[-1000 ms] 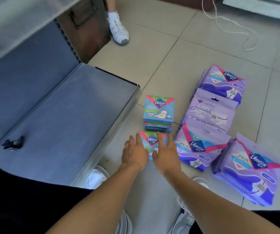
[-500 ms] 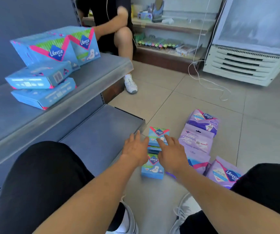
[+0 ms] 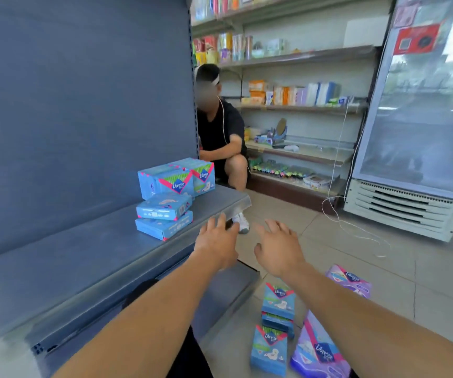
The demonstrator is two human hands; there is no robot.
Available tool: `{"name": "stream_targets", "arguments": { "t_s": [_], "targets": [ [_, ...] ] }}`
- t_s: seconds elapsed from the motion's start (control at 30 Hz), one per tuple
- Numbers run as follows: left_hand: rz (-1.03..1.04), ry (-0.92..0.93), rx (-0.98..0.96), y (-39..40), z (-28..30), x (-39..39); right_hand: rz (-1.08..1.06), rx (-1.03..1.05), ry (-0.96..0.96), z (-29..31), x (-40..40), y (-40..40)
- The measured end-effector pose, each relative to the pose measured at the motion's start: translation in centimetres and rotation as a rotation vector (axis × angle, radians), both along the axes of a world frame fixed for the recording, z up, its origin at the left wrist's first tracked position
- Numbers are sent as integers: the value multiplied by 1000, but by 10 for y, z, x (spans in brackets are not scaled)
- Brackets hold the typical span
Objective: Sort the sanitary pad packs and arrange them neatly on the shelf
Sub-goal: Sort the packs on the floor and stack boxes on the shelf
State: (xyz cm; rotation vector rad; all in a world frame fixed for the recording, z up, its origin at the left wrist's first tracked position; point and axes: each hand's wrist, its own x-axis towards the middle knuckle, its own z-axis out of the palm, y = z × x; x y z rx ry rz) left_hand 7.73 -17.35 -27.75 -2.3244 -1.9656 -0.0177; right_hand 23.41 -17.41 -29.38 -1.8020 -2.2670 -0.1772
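Observation:
Several blue pad boxes stand and lie on the grey shelf near its right end; two flat ones are stacked in front. On the floor lie more blue packs, one nearer, and purple packs, with another purple pack farther right. My left hand and right hand are raised in the air by the shelf's right front edge, fingers spread, holding nothing.
A person in black crouches behind the shelf end, white shoe near my left hand. A glass-door cooler stands at right with a white cable on the floor. Stocked shelves line the back wall. A lower shelf sits below.
Both hands have lifted off the blue packs on the floor and risen toward the shelf's edge, empty. My view has tilted up, showing the shelf and shop.

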Motion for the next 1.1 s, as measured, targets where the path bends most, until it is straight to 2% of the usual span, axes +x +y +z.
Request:
{"name": "stream_targets", "arguments": {
  "t_s": [0.13, 0.27, 0.5, 0.67, 0.77, 0.87, 1.0, 1.1],
  "targets": [
    [85, -11, 65, -10, 47, -45, 77, 18, 35, 39, -35, 2],
    [164, -17, 123, -24, 68, -92, 132, -42, 85, 57, -73, 4],
    [292, 0, 80, -30, 69, -156, 242, -72, 96, 58, -130, 25],
    [265, 22, 9, -10, 54, -184, 278, -121, 121, 52, -141, 60],
    [240, -38, -32, 9, 39, -192, 256, -173, 217, 46, -143, 81],
    [226, -146, -96, 26, 23, -196, 332, -316, 326, 37, -147, 101],
    [208, -306, -156, 42, 9, -199, 389, -483, 569, 29, -156, 119],
    [220, -365, -151, 50, 2, -201, 402, -530, 606, 23, -164, 131]
  ]
}}
